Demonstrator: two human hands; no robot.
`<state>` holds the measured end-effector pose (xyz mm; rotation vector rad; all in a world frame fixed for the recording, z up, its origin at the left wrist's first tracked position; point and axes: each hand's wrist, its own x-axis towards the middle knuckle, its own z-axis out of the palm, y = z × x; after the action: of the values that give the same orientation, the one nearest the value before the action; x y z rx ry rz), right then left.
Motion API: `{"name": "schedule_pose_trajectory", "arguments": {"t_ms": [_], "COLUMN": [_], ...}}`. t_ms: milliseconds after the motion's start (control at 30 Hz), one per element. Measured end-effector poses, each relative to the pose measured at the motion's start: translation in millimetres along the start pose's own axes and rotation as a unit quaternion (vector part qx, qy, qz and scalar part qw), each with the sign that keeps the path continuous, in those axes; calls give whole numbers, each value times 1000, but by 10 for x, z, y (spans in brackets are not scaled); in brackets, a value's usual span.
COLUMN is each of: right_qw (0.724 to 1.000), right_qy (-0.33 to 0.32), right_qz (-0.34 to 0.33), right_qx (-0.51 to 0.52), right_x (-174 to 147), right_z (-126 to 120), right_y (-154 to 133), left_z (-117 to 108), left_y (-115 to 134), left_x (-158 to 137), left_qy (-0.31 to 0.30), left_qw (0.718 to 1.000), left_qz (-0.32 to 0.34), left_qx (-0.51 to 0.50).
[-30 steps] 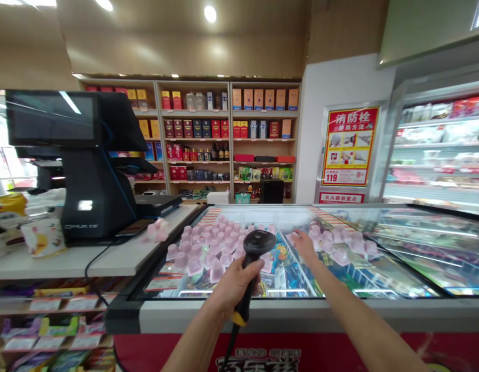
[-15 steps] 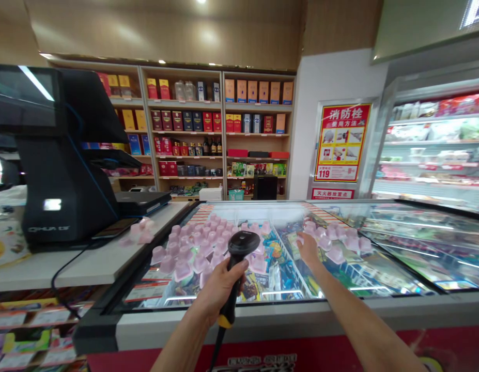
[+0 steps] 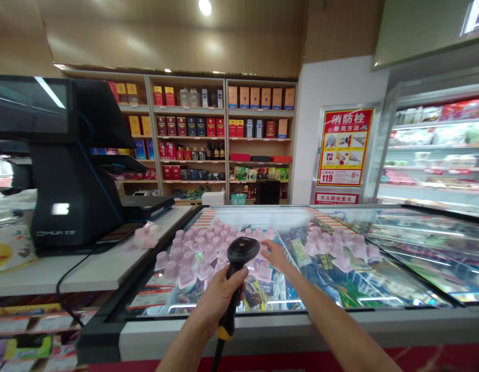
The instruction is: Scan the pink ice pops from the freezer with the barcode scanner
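In my left hand (image 3: 223,289) is a black handheld barcode scanner (image 3: 243,249) with a yellow band and a cable running down. The fingers wrap round its handle. Its head is up, over the freezer's glass top. My right hand (image 3: 277,256) reaches in from the right to the edge of a cluster of pink translucent plastic cups (image 3: 187,256) on the glass. Its thumb and forefinger are bent and apart, close to the cups there; whether they touch one is unclear. A second, smaller group of pink cups (image 3: 342,242) lies farther right.
A chest freezer (image 3: 177,333) with packaged goods under glass spans the front. On the left counter (image 3: 107,268) stand a black checkout terminal (image 3: 72,201), a phone (image 3: 119,232) and a few pink cups (image 3: 146,235). Shelves of boxed bottles (image 3: 190,126) line the back.
My right hand has moved left, from the right-hand group of cups to the larger left cluster. The scanner stays in my left hand, nearly unmoved. The view has tilted slightly up.
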<state>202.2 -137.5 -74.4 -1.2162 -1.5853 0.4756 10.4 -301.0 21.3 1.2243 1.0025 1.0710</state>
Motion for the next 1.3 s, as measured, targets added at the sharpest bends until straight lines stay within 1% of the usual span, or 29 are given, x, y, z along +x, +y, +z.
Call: {"name": "schedule_pose_trajectory", "arguments": {"t_ms": [67,100,133,200,233,300,367,433,567,700,767,800,867,933,1000,1033,1067,1133,1200,1300], "right_qw": [994,982,963,905,876,831,806,797,797,790,797,811,865,914,950,961,968,970,968,964], "right_qy": [25,35,46,79,98,129,136,132,122,123,123,124,143,172,205,217,227,239,243,249], "right_qz": [66,103,135,178,190,213,226,224,206,221,221,212,179,147,115,94,72,32,19,22], "right_qx": [83,153,231,378,432,498,531,545,554,559,548,531,446,337,208,143,82,-19,-51,-87], "right_x": [-15,-17,-15,3,15,40,54,54,26,4,-1,-5,-23,-56,-101,-123,-143,-166,-164,-122], "right_z": [-82,-145,-216,-363,-432,-549,-632,-680,-703,-692,-688,-689,-699,-723,-756,-774,-791,-823,-854,-915], "right_y": [3,7,11,17,18,19,19,17,11,10,23,36,73,126,193,232,276,375,479,618], "left_z": [-6,-1,10,50,78,142,204,253,308,334,340,342,341,334,323,315,306,284,257,213], "left_y": [-6,-5,-1,19,34,65,88,103,134,188,207,213,217,214,202,193,181,148,110,51], "left_x": [-20,-29,-38,-57,-69,-98,-131,-164,-221,-253,-252,-248,-233,-211,-179,-159,-134,-78,-16,73], "left_qy": [-11,-19,-29,-48,-56,-73,-86,-89,-81,-78,-84,-88,-89,-74,-56,-49,-45,-42,-42,-44], "left_qw": [1000,1000,1000,999,998,997,996,996,997,997,996,996,996,997,998,999,999,999,999,999], "left_qz": [0,4,9,15,15,8,4,3,2,23,25,23,19,20,18,14,9,0,-1,0], "left_qx": [0,0,1,1,0,-1,0,3,9,8,10,13,16,14,12,13,13,10,1,-4]}}
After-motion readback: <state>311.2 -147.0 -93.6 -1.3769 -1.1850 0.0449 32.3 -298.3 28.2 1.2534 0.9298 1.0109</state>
